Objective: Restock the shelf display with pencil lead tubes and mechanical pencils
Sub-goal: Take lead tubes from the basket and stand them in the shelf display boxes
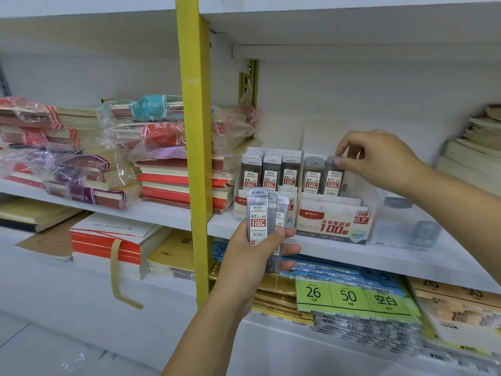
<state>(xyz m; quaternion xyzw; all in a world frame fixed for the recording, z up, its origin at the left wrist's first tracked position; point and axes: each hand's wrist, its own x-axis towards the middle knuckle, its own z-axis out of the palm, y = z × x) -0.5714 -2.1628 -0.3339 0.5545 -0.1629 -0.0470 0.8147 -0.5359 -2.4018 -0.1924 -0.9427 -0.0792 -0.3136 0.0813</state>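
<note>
My left hand grips a small fan of grey 0.7 HB lead tubes upright in front of the white shelf. My right hand pinches the top of one lead tube standing in the 0.7 HB display box, beside another tube in the same box. To the left, the 0.5 display box is full of upright tubes. No mechanical pencils are visible.
A clear plastic box sits right of the 0.7 box. A yellow upright post divides the shelving. Wrapped notebook stacks fill the left shelf, paper stacks the far right. Loose-leaf packs lie on the shelf below.
</note>
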